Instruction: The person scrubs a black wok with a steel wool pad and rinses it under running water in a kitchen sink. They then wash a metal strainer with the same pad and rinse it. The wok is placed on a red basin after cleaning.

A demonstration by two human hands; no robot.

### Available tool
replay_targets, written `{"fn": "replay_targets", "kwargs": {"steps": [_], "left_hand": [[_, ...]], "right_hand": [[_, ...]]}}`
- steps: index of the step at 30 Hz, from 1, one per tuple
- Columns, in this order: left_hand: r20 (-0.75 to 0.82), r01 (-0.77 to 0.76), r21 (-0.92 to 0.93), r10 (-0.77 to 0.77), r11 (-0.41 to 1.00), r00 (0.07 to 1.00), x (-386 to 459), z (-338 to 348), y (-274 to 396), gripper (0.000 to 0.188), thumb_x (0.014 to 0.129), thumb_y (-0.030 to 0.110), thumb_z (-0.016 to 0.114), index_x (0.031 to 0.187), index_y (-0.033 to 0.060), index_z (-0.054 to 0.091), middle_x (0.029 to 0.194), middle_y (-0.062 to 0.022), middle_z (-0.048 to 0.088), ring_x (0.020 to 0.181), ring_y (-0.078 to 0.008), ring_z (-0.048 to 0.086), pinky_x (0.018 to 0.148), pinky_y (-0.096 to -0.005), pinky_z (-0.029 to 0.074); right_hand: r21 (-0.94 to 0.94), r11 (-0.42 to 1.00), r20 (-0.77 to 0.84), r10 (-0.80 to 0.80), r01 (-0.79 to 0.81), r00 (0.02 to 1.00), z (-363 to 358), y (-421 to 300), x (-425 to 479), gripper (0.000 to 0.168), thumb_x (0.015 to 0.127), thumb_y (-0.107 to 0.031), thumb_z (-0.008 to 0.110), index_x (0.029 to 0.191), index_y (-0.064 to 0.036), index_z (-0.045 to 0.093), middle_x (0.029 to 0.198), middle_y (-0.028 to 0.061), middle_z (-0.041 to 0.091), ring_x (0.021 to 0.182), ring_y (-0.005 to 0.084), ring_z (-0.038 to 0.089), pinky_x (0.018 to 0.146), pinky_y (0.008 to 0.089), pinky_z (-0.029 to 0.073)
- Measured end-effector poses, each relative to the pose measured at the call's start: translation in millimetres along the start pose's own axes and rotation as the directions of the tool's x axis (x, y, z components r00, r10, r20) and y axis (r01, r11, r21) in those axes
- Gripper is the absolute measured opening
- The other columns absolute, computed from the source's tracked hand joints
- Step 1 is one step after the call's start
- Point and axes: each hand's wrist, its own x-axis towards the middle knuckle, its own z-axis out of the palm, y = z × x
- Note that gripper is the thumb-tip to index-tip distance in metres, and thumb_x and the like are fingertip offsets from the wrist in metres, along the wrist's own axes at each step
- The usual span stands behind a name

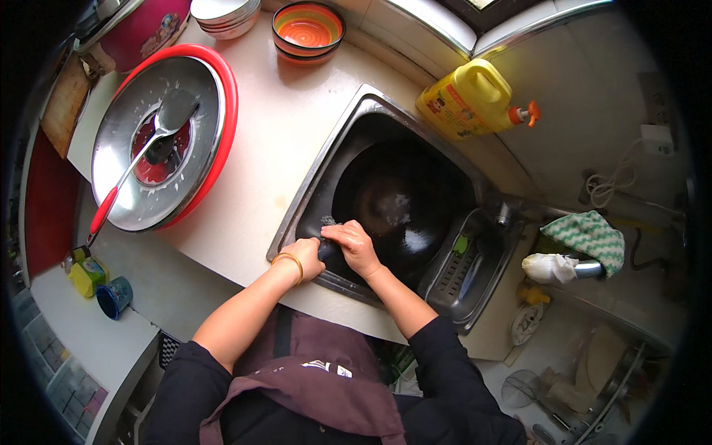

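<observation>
A dark wok (384, 183) lies in the stainless steel sink (318, 173), with wet, shiny patches and some pale suds on its inner surface. At the sink's near left corner, my left hand (305, 257), with a gold-coloured bangle at the wrist, is closed around the wok's black handle (329, 251). My right hand (356, 247) lies over the handle's inner end, by the wok's rim. A grey steel wool scourer (329, 221) pokes out past its fingertips; the palm side is hidden.
Left on the counter, a metal basin (111, 183) sits in a red basin (229, 111), with a red-handled spatula (177, 110) across it. Stacked orange bowls (308, 33) and white bowls (225, 16) stand behind. A yellow pump jug (467, 100) and a drain basket (459, 267) flank the wok.
</observation>
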Motion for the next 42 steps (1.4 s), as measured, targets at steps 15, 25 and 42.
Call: {"fn": "replay_targets", "kwargs": {"steps": [15, 25, 42], "left_hand": [[0.03, 0.068, 0.041, -0.069, 0.997, 0.997, -3, -2, 7, 0.036, 0.074, 0.022, 0.061, 0.102, 0.0008, 0.053, 0.102, -0.0221, 0.06, 0.097, -0.0348, 0.057, 0.085, -0.0401, 0.046], [-0.035, -0.004, 0.047, 0.006, 0.999, 0.999, 2, 6, 1, 0.034, 0.072, 0.022, 0.06, 0.098, 0.0004, 0.053, 0.096, -0.0228, 0.061, 0.092, -0.036, 0.058, 0.081, -0.0413, 0.047], [-0.037, -0.004, 0.073, 0.007, 0.997, 0.999, 3, 5, 4, 0.033, 0.072, 0.021, 0.061, 0.097, 0.0012, 0.053, 0.096, -0.0228, 0.06, 0.093, -0.036, 0.058, 0.082, -0.0417, 0.047]], "right_hand": [[-0.363, 0.885, -0.488, 0.086, -0.291, 0.868, -48, 117, 107, 0.026, 0.071, 0.005, 0.051, 0.088, -0.009, 0.066, 0.087, 0.0062, 0.065, 0.079, 0.0259, 0.056, 0.074, 0.0345, 0.047], [-0.366, 0.926, -0.408, -0.069, -0.094, 0.911, -45, 115, 106, 0.021, 0.072, 0.003, 0.055, 0.087, -0.008, 0.065, 0.089, 0.0075, 0.065, 0.077, 0.0264, 0.057, 0.073, 0.0335, 0.047], [-0.358, 0.929, -0.424, -0.068, -0.098, 0.903, -42, 102, 122, 0.018, 0.071, -0.001, 0.053, 0.08, -0.009, 0.066, 0.072, 0.0058, 0.062, 0.068, 0.0249, 0.054, 0.066, 0.0344, 0.044]]}}
